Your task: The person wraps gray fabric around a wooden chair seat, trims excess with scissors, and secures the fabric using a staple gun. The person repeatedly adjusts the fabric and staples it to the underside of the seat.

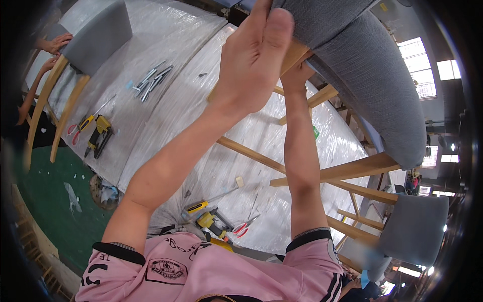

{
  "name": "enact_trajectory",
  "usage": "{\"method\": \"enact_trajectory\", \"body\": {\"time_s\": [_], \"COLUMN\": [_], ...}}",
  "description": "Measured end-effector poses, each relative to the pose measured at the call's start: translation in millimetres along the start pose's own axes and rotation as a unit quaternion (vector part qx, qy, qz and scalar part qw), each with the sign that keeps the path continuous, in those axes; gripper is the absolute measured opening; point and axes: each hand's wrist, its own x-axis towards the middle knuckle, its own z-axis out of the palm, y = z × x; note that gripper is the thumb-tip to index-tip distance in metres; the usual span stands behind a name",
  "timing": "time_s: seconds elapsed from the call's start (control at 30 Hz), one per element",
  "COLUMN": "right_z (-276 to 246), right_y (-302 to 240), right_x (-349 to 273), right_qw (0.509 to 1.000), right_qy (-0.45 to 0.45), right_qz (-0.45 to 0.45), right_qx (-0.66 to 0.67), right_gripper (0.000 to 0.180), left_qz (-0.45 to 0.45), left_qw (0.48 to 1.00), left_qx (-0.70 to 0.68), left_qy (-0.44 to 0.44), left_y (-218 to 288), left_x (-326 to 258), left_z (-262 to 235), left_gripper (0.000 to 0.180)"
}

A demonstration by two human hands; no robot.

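Observation:
I hold a grey upholstered chair (372, 75) with light wooden legs (352, 171) lifted and tilted close in front of me. My left hand (251, 60) grips the edge of its padded seat, thumb pressed against the fabric and fingers around the wooden frame. My right hand (297, 75) reaches just behind it and clasps the wooden frame under the seat; its fingers are partly hidden by the chair. Both forearms rise from my pink shirt at the lower edge.
Below lies a workbench wrapped in clear plastic (261, 136) with a yellow screwdriver (201, 205), a yellow drill (214, 221) and red scissors (244, 227). A second bench holds another drill (100, 133) and metal parts (151, 80). Another person's hands (55, 43) hold a grey chair (95, 35). A third chair (412, 226) stands at right.

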Motion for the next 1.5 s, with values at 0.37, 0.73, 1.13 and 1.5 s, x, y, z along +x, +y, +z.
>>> {"method": "enact_trajectory", "body": {"time_s": [0.37, 0.73, 1.13, 1.5], "right_z": [-16.5, -108.9, -139.4, -99.3], "right_y": [2.7, -99.2, -140.8, -106.0], "right_x": [8.7, -10.5, -45.3, -60.2], "right_qw": [0.998, 0.966, 0.939, 0.947], "right_qy": [0.012, -0.044, -0.074, 0.021], "right_qz": [0.059, 0.253, 0.334, 0.319], "right_qx": [-0.023, -0.043, -0.015, -0.025], "right_gripper": [0.024, 0.023, 0.021, 0.021], "left_qz": [0.005, -0.013, 0.04, 0.048], "left_qw": [0.986, 0.987, 0.968, 0.96], "left_qx": [0.164, 0.084, 0.218, 0.24], "left_qy": [0.027, -0.137, -0.122, -0.134], "left_y": [2.1, 1.0, -97.8, -98.7], "left_x": [-17.7, -53.6, 1.1, -7.3], "left_z": [7.8, -65.5, -48.5, -19.4], "left_gripper": [0.108, 0.101, 0.095, 0.095]}}
